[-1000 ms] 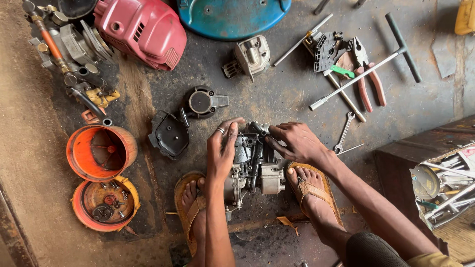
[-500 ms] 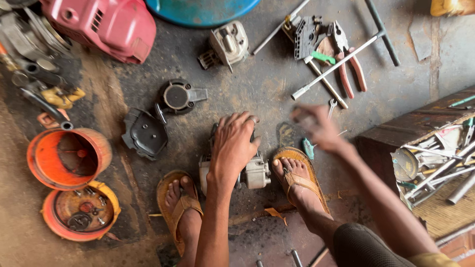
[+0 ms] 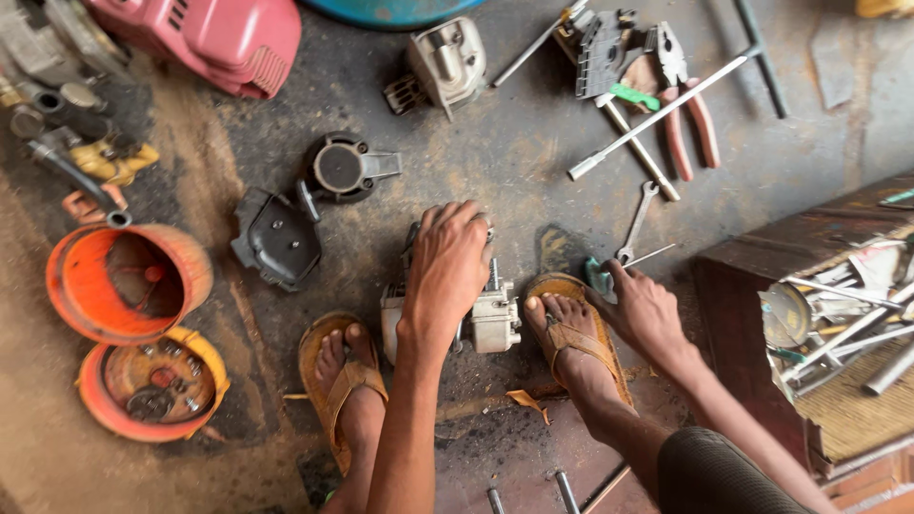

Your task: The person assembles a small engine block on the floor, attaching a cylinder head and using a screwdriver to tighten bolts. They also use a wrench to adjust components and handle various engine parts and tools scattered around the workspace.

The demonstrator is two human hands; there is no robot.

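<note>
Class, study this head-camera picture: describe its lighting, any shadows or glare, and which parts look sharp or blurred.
Head view: soft, even daylight, no harsh glare; faint shadows under the left hand pressing the grey metal engine block; the right hand by the green-handled tool looks sharp; the red plastic engine cover is cropped at the frame edge.
</note>
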